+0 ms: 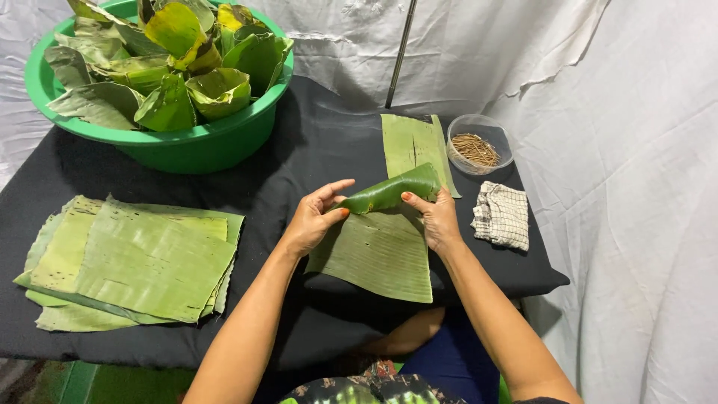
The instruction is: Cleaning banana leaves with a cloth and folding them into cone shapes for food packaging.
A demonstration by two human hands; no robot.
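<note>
Centre of frame: left hand [313, 218] and right hand [437, 217] both pinch the far edge of a banana leaf [378, 251], rolling it toward the body; near end lies flat on the black table [299, 142] to keep it steady. Leaf stack [134, 262] at left, green basin [187, 142] of folded leaves upper left. Bowl of sticks [479, 146] and checked cloth [501, 215] right, within reach.

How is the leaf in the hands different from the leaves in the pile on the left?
The held leaf is partly rolled and lifted at its far edge by both hands; the leaf pile lies flat and untouched. The held leaf's rolled part shows a darker, glossy side; the pile shows paler, matte faces. Both are cut green banana-type leaves on the black cloth.
</note>
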